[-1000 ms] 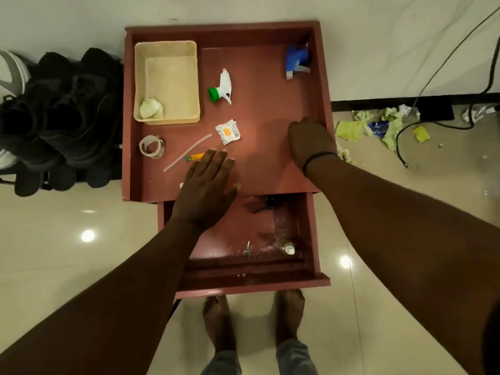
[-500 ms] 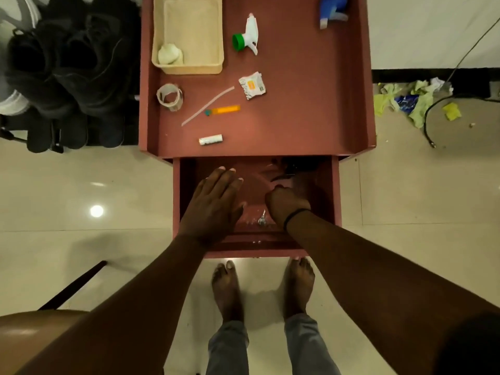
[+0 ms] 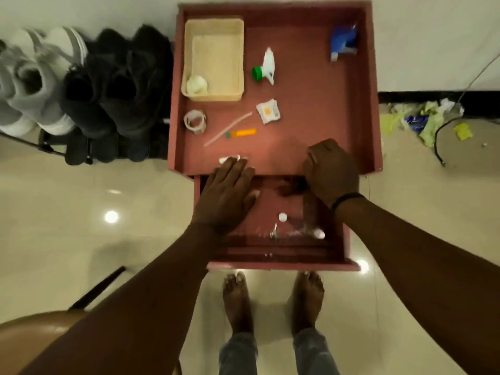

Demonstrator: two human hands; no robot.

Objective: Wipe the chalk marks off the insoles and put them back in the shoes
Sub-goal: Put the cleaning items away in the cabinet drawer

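Counts around the two grips on the red bench [image 3: 319, 125] and its open drawer [image 3: 281, 262]

Beyond the left grip [image 3: 226, 194] and right grip [image 3: 331, 171], the bench carries one cream basket [image 3: 215, 59] with one pale wad [image 3: 197, 84] inside, two spray heads, one white with a green collar [image 3: 264, 68] and one blue [image 3: 343, 43], one tape roll [image 3: 195, 121], one sachet [image 3: 267, 111], one thin tube [image 3: 227, 129], one orange marker [image 3: 242, 133] and one small white stick [image 3: 226, 159] at the left grip's fingertips. Between the grips, the drawer shows two white caps [image 3: 282, 217]. Left of the left grip: two dark shoes [image 3: 119, 85], two pale shoes [image 3: 32, 82].
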